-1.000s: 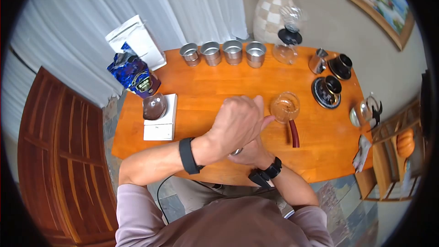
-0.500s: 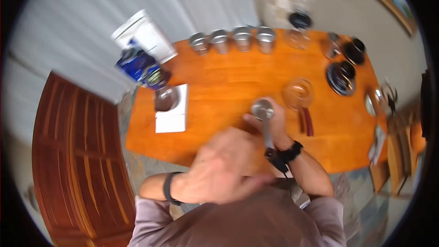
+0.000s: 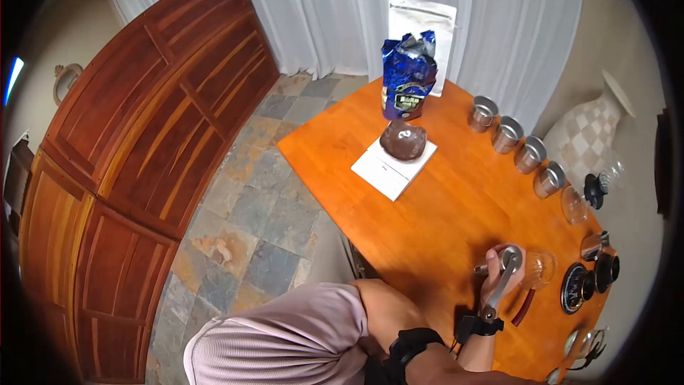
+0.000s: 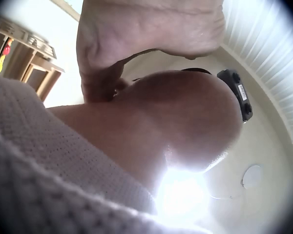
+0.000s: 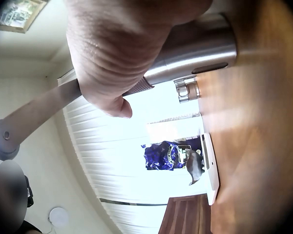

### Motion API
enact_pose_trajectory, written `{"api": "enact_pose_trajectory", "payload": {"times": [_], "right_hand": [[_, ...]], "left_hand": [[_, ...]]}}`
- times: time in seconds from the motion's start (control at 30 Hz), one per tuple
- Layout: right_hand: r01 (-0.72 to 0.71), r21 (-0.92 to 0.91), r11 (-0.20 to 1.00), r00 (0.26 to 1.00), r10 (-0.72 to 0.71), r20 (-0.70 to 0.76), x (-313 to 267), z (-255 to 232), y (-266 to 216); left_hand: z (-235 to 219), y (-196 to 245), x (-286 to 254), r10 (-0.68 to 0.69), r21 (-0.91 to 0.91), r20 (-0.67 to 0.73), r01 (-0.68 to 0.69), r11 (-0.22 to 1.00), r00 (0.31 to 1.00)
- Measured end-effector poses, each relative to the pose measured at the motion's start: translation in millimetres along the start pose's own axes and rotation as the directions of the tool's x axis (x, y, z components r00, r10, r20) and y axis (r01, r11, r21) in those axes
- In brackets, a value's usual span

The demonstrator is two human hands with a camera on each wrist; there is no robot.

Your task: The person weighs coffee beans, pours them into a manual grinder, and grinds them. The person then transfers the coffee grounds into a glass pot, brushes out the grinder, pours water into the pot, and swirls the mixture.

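Note:
My right hand (image 3: 491,281) grips a steel hand coffee grinder (image 3: 511,259) above the table's front part. Its crank lies across the top and reaches back over the wrist. In the right wrist view the hand (image 5: 117,53) wraps round the cylindrical body of the grinder (image 5: 200,51), whose lower end is near the tabletop. My left hand (image 4: 146,29) is drawn across the body at my right arm (image 4: 180,112), its bent fingers touching the skin there. In the head view most of that hand is cut off at the bottom edge.
Beside the right hand stands a glass pot (image 3: 543,269) with a red-brown handle. A white scale (image 3: 388,175) bears a dark rounded dish (image 3: 403,141). Behind are a blue bag (image 3: 408,78), a white pouch (image 3: 445,50) and several steel cups (image 3: 508,135). Dark cups and saucers (image 3: 576,289) are at right.
The left hand has left the top of the grinder and moved back to the right arm. The right hand keeps hold of the grinder. The head view has swung to the left.

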State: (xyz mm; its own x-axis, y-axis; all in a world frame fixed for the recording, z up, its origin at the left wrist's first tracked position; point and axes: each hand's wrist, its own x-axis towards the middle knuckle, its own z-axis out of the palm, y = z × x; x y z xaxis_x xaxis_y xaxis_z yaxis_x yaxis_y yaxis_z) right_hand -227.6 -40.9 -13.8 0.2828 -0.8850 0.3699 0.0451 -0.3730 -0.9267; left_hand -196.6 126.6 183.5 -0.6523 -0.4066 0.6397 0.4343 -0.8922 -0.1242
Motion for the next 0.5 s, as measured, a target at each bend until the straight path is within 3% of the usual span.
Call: {"api": "enact_pose_trajectory", "payload": {"times": [0.17,0.23,0.37,0.43,0.5], "right_hand": [[0.097,-0.106,0.99,0.995,-0.095,0.025,1,-6,8],[0.066,-0.119,0.991,0.998,-0.065,0.009,0,-4,4],[0.043,-0.123,0.991,0.998,-0.038,0.042,1,-8,5],[0.042,-0.121,0.992,0.998,-0.038,0.041,2,-9,6],[0.039,-0.117,0.992,0.999,-0.035,0.04,2,-8,4]], "left_hand": [[-2,9,-8,0.043,0.079,0.122,-0.053,0.995,0.992],[-3,12,-10,0.052,0.095,0.17,-0.069,0.993,0.984],[-15,10,-2,0.061,0.093,0.141,-0.075,0.993,0.988],[-12,16,-2,0.036,0.254,0.098,-0.06,0.965,0.995],[-14,17,-2,0.031,0.261,0.123,-0.063,0.963,0.992]]}}
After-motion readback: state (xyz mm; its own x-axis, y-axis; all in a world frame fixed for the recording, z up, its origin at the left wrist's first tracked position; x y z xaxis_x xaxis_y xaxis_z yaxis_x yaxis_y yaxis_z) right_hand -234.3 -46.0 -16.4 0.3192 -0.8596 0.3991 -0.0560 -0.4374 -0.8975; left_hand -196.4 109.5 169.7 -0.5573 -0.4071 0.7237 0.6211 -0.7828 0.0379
